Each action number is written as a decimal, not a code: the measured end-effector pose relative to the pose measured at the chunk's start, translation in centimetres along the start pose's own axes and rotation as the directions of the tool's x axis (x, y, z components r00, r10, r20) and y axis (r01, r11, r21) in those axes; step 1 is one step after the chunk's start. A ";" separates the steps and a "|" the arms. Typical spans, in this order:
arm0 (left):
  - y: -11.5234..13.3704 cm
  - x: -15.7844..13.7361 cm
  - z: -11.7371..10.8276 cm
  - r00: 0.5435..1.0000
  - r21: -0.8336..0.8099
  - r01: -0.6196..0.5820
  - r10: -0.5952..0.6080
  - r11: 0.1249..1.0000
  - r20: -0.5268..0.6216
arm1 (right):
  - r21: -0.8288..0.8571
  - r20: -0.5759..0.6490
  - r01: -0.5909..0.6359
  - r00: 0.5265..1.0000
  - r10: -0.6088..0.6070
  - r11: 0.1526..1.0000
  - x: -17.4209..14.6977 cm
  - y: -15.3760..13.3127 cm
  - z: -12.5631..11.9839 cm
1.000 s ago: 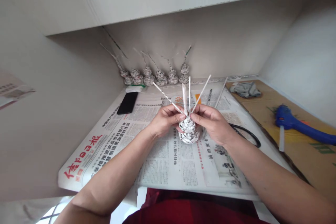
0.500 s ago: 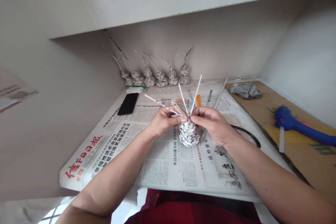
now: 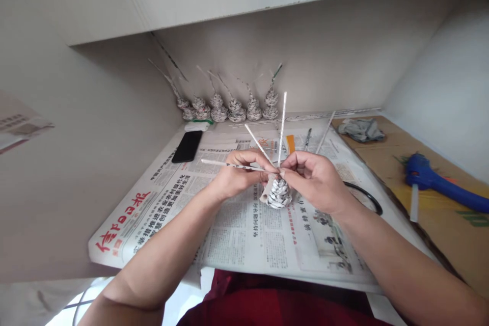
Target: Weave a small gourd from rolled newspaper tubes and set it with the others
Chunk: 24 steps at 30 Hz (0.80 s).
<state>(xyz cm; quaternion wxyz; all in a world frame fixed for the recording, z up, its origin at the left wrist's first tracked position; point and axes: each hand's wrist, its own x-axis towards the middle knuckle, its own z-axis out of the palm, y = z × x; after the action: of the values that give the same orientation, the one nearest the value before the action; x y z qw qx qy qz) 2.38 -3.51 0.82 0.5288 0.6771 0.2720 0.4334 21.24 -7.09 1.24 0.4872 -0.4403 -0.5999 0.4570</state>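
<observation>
Your left hand (image 3: pixel 244 173) and right hand (image 3: pixel 315 181) both pinch the weave (image 3: pixel 280 194) up top; draw the 8 o'clock strip (image 3: pixel 268 188) snug, don't crease the 12 o'clock strip (image 3: pixel 282 127)

On the newspaper (image 3: pixel 229 244) before me, the red masthead (image 3: pixel 123 221) at lower left reads 信阳日报; a black headline (image 3: pixel 166 196) beside it includes 农业农村现代化. Green lettering (image 3: pixel 476 218) on cardboard (image 3: pixel 433 249) at right (cropped, from where I look) and print on a sheet (image 3: pixel 23 121) at far left are illegible.
</observation>
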 end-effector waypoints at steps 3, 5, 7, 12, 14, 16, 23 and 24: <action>0.5 0.0 0.2 0.999 -0.038 0.045 -0.046 0.998 -0.025 | -0.051 -0.036 0.027 0.999 -0.029 0.998 -0.3 -0.2 0.2; 0.9 0.0 0.3 0.997 -0.041 0.064 -0.066 0.997 -0.034 | -0.081 -0.042 0.036 0.998 -0.039 0.996 -0.4 -0.3 0.2; 1.2 0.0 0.3 0.997 -0.010 0.064 -0.064 0.998 -0.040 | -0.104 -0.035 0.035 0.999 -0.038 0.994 -0.6 -0.5 0.2; 1.5 -0.2 0.3 0.996 0.054 0.065 -0.062 0.996 -0.056 | -0.127 -0.018 0.011 1.000 -0.013 0.992 -0.7 -0.6 0.0; 1.5 -0.3 0.4 0.995 0.082 0.074 -0.068 0.994 -0.069 | -0.129 -0.014 0.009 1.000 -0.011 0.992 -0.7 -0.4 0.0; 1.6 -0.3 0.5 0.993 0.116 0.091 -0.082 0.989 -0.079 | -0.127 -0.004 0.014 1.000 -0.014 0.992 -0.7 -0.2 -0.2; 2.1 -0.1 0.8 0.990 0.177 0.123 -0.107 0.976 -0.096 | -0.077 0.087 0.061 0.995 -0.055 0.995 -0.6 0.1 -0.9; 2.2 -0.1 0.9 0.989 0.195 0.127 -0.109 0.972 -0.101 | -0.065 0.101 0.072 0.993 -0.065 0.995 -0.6 0.0 -1.0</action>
<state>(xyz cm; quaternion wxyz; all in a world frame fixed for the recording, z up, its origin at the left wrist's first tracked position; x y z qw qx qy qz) 2.91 -4.70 2.78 0.4698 0.6895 0.3779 0.4014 22.25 -7.55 1.23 0.4569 -0.4129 -0.6534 0.4403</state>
